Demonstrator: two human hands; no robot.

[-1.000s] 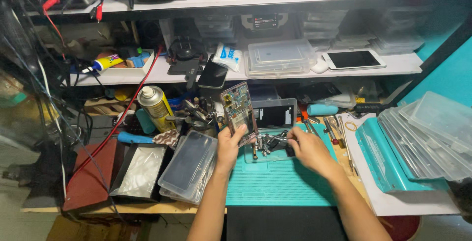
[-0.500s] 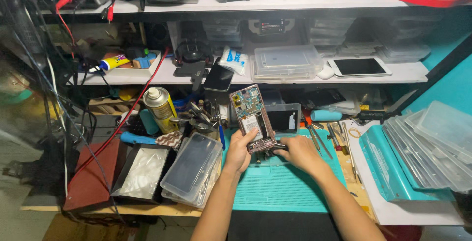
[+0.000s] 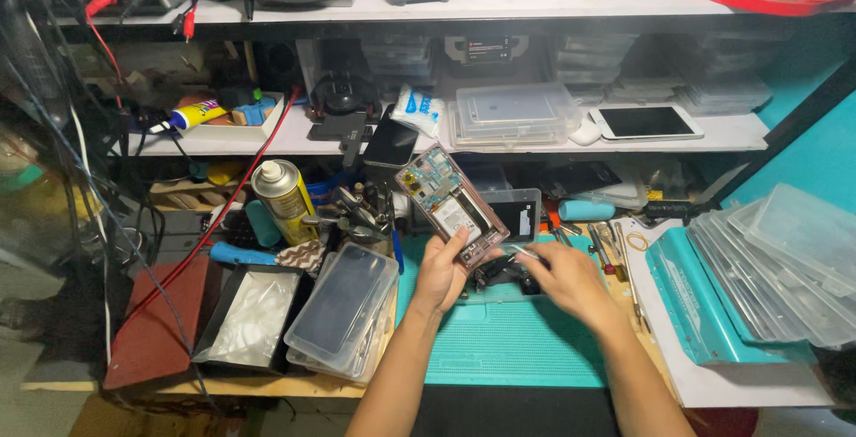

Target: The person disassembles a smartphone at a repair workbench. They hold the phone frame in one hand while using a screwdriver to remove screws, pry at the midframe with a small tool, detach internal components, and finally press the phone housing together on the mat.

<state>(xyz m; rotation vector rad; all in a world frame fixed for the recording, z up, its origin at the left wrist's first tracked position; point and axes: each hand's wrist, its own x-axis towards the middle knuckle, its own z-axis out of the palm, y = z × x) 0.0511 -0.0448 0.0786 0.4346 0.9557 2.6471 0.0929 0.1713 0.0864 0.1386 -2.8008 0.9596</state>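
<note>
My left hand (image 3: 443, 273) holds an opened smartphone (image 3: 452, 204) tilted up above the teal work mat (image 3: 499, 348), its circuit board and battery facing me. My right hand (image 3: 567, 278) is just right of the phone's lower end, fingers pinched on thin metal tweezers (image 3: 524, 252) whose tip points toward the phone's bottom edge. Small dark parts (image 3: 499, 278) lie on the mat under both hands.
A spray can (image 3: 283, 198) and a tool cluster (image 3: 357, 210) stand left of the phone. Clear plastic boxes (image 3: 343, 310) and a black tray (image 3: 250, 317) lie at left. Stacked clear lids (image 3: 785, 263) sit right. A white tablet (image 3: 646, 122) rests on the shelf.
My left hand has raised the opened phone off the mat and tilted it upright. My right hand shifted a little right and stays low by the phone's bottom end.
</note>
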